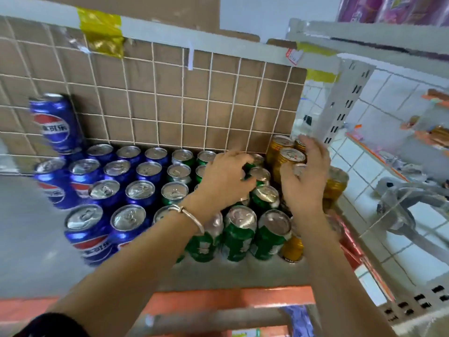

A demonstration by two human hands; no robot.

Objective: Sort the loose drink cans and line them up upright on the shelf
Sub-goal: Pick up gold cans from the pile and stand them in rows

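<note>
Back panel: brown cardboard point(170, 105) behind a white wire grid point(155, 93), along the shelf's point(29, 227) back edge.
Upright: white slotted post point(345, 103), back right corner.
Floor: white tiles point(359, 166), right.

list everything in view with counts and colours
blue cans: about twelve, blue, shelf left, one stacked on others
green cans: at least ten, green, middle, some under hands
gold cans: at least five, gold, right end
cardboard: one, brown, behind cans
tape: one strip, yellow, above cardboard
shelf: one, grey, under cans
bracelet: one, silver, left wrist
left hand: curled over green cans, grip unclear
right hand: open, beside gold cans
</note>
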